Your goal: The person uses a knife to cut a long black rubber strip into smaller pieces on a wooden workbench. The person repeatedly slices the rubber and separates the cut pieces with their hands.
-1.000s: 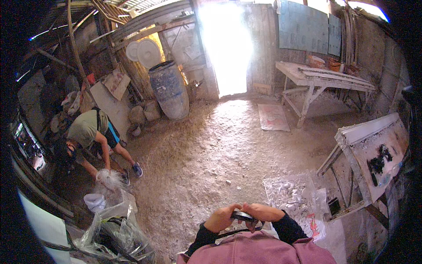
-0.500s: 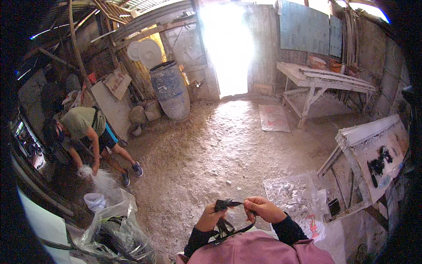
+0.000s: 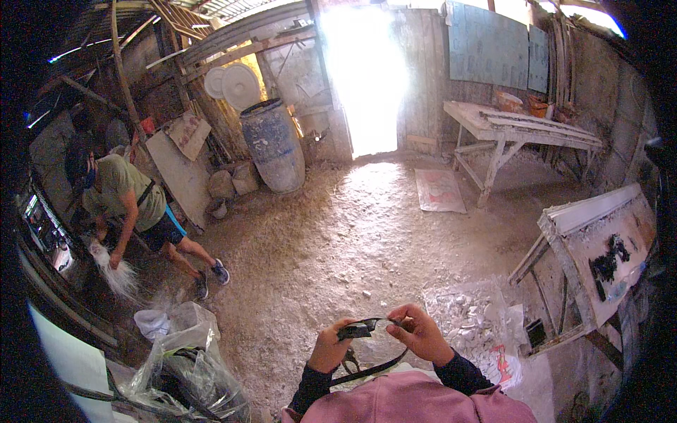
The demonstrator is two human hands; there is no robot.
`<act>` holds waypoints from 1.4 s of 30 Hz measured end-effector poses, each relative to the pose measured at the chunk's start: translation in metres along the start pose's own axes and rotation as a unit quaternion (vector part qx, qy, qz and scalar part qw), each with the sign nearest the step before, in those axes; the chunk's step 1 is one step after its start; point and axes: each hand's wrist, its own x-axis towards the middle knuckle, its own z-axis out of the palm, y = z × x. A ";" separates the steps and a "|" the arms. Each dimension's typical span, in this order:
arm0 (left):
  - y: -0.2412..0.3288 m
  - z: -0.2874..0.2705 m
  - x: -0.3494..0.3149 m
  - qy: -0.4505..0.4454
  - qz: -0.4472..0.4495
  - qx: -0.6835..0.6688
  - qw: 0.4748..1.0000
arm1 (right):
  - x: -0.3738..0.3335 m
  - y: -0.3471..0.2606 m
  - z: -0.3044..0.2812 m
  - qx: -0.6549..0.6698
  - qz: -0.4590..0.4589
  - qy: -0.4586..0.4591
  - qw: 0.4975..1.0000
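In front of my chest, both hands hold a black strap (image 3: 374, 369). My left hand (image 3: 329, 347) is closed on its left part, where a thicker black piece lies by the thumb. With fingertips pinched, my right hand (image 3: 424, 338) grips the strap on the other side. A thin length arches between the two hands, and another length loops below them, near my pink top. A small dangling part hangs beside my left fingers; its kind is too small to tell.
At left, a co-worker (image 3: 130, 194) bends over, holding a bundle of white fibres (image 3: 120, 275). A clear plastic bag (image 3: 190, 374) with black contents stands at lower left. A blue barrel (image 3: 273, 151), a white-stained bench (image 3: 508, 130) and a slanted stand (image 3: 599, 240) surround the dirt floor.
My right hand has risen slightly, and the strap has opened into a wider loop. The co-worker has straightened somewhat and drawn the white fibres to the left.
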 end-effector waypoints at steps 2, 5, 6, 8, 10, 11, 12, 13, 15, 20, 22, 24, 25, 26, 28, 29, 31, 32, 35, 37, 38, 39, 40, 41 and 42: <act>0.001 -0.005 0.001 0.000 0.049 0.043 0.998 | 0.001 0.001 -0.001 -0.093 -0.030 -0.001 0.995; 0.003 -0.012 0.001 -0.001 0.069 0.086 0.994 | 0.002 0.003 -0.002 -0.116 -0.070 -0.014 0.991; 0.003 -0.013 0.001 -0.002 0.072 0.093 0.993 | 0.001 0.004 -0.002 -0.105 -0.064 -0.022 0.992; 0.002 -0.012 0.003 0.009 0.098 0.092 0.991 | 0.001 0.005 0.000 -0.076 -0.028 -0.032 0.996; 0.000 -0.010 0.004 0.008 0.123 0.084 0.989 | 0.000 0.006 0.001 -0.047 0.047 -0.037 0.997; -0.002 -0.008 0.005 0.003 0.135 0.077 0.988 | 0.000 0.006 0.000 0.019 0.051 -0.053 0.997; -0.003 -0.006 0.005 -0.002 0.148 0.070 0.987 | 0.001 0.006 -0.001 0.076 0.069 -0.070 0.992; -0.004 -0.005 0.005 -0.006 0.129 0.050 0.990 | 0.001 0.006 -0.002 0.128 0.087 -0.088 0.984; -0.005 -0.004 0.005 -0.020 0.087 0.010 0.996 | 0.001 0.007 -0.007 0.193 0.109 -0.126 0.967; -0.001 0.000 0.002 -0.077 0.076 -0.027 0.994 | -0.003 0.019 -0.003 0.395 0.166 -0.161 0.889; -0.001 0.007 0.000 -0.083 0.069 -0.058 0.992 | -0.003 0.024 0.001 0.427 0.141 -0.176 0.876; -0.001 0.014 0.000 -0.082 0.040 -0.056 0.994 | -0.002 0.028 0.004 0.399 0.094 -0.167 0.897; -0.002 0.016 0.000 -0.095 0.049 -0.064 0.992 | -0.002 0.029 0.005 0.385 0.070 -0.162 0.906; -0.004 0.018 0.000 -0.107 0.042 -0.051 0.992 | -0.003 0.029 0.005 0.369 0.063 -0.151 0.915; -0.008 0.021 0.001 -0.127 0.033 -0.011 0.991 | -0.004 0.026 0.005 0.338 0.047 -0.128 0.931; -0.010 0.023 0.001 -0.146 0.022 -0.056 0.987 | -0.004 0.025 0.005 0.326 0.050 -0.127 0.935; -0.015 0.025 -0.001 -0.174 0.008 -0.102 0.979 | -0.004 0.020 0.005 0.303 0.056 -0.125 0.943; -0.016 0.027 -0.002 -0.187 0.033 -0.162 0.968 | -0.004 0.018 0.005 0.289 0.045 -0.119 0.949; -0.016 0.029 -0.005 -0.203 0.099 -0.238 0.945 | -0.004 0.013 0.006 0.242 0.003 -0.104 0.965; -0.012 0.030 -0.005 -0.201 0.136 -0.205 0.948 | -0.003 0.012 0.006 0.204 -0.040 -0.097 0.973; -0.009 0.030 -0.005 -0.202 0.106 -0.154 0.961 | -0.003 0.012 0.006 0.195 -0.046 -0.094 0.975; -0.006 0.031 -0.006 -0.200 0.082 -0.105 0.971 | -0.004 0.013 0.006 0.185 -0.052 -0.091 0.977; -0.003 0.031 -0.006 -0.197 0.057 -0.056 0.977 | -0.003 0.014 0.007 0.175 -0.058 -0.087 0.979; -0.001 0.031 -0.008 -0.192 0.044 -0.094 0.976 | -0.004 0.015 0.007 0.167 -0.049 -0.086 0.981; 0.001 0.031 -0.010 -0.187 0.030 -0.133 0.973 | -0.004 0.017 0.008 0.159 -0.040 -0.085 0.983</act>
